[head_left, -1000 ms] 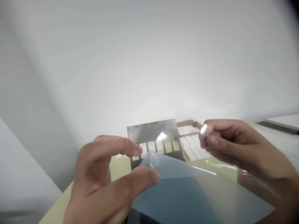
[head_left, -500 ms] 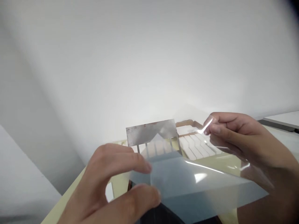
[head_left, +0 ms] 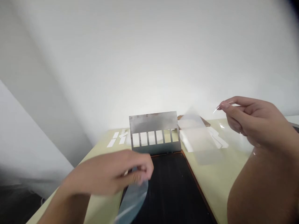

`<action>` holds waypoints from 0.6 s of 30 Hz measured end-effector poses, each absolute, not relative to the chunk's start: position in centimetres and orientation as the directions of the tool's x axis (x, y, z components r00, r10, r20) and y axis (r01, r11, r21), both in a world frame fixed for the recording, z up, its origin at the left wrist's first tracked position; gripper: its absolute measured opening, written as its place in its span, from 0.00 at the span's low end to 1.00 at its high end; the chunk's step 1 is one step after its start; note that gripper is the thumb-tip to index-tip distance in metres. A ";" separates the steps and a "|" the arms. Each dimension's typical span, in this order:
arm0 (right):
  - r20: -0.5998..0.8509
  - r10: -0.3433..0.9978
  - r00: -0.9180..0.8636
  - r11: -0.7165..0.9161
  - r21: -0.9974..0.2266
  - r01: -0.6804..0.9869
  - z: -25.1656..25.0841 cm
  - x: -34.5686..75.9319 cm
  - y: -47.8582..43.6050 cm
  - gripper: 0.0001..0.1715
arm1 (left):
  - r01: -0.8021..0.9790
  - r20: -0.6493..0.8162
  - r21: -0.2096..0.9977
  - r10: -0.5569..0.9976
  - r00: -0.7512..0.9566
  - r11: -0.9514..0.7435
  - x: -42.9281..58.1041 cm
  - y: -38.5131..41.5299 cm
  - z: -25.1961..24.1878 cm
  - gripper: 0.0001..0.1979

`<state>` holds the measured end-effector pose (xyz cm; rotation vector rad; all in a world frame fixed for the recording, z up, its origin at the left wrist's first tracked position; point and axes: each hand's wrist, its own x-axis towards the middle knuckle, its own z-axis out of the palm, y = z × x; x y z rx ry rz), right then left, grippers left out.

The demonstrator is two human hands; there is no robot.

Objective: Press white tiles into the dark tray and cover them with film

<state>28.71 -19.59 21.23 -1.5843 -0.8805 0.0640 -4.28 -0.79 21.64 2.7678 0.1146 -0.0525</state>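
Pale yellow tabletop (head_left: 219, 180), black mat (head_left: 173, 189) — white wall (head_left: 149, 62) behind

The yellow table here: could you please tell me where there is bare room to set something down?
The black mat is open below the slotted metal plate, right of the left hand. Bare table runs between the mat's right edge and the right forearm. Crowded: translucent sheets right, white strips far left.
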 end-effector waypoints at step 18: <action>0.562 0.570 0.599 0.184 -0.798 0.573 21.9 27.2 -20.0 0.15 | 0.132 0.071 0.225 0.151 0.986 -0.965 -7.3 -3.5 9.3 0.13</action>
